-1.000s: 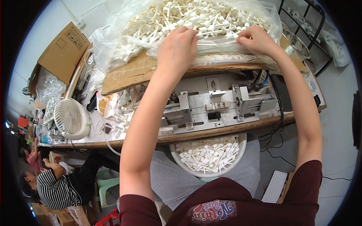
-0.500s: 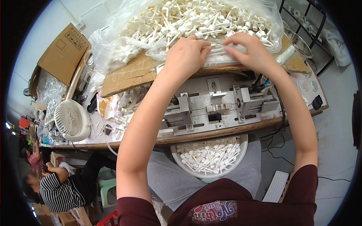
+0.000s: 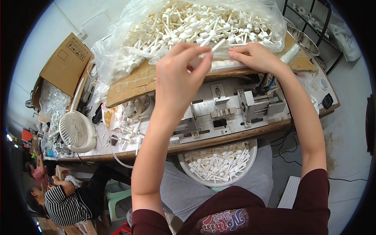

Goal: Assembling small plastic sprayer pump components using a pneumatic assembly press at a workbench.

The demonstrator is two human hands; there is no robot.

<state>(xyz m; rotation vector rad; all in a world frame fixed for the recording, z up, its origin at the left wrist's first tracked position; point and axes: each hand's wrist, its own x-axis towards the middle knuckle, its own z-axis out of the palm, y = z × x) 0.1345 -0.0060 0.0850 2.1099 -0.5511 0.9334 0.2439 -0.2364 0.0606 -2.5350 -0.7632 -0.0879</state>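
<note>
My left hand is raised above the bench, its fingers pinched on a white plastic stick part. Flat at the near edge of a clear plastic bag heaped with white stick parts lies my right hand; whether it holds one I cannot tell. The bag rests on a sheet of cardboard. Below it sits a grey metal press fixture on the wooden bench. A white bowl with several of the same parts rests on my lap.
A small white fan stands at the bench's left end, with loose white parts beside it. A cardboard box sits at the far left. Another person in a striped top is at the lower left. A metal rack stands at right.
My left hand has come back from the bag toward me and lifted, now pinching a white stick part. My right hand has stayed at the bag's near edge.
</note>
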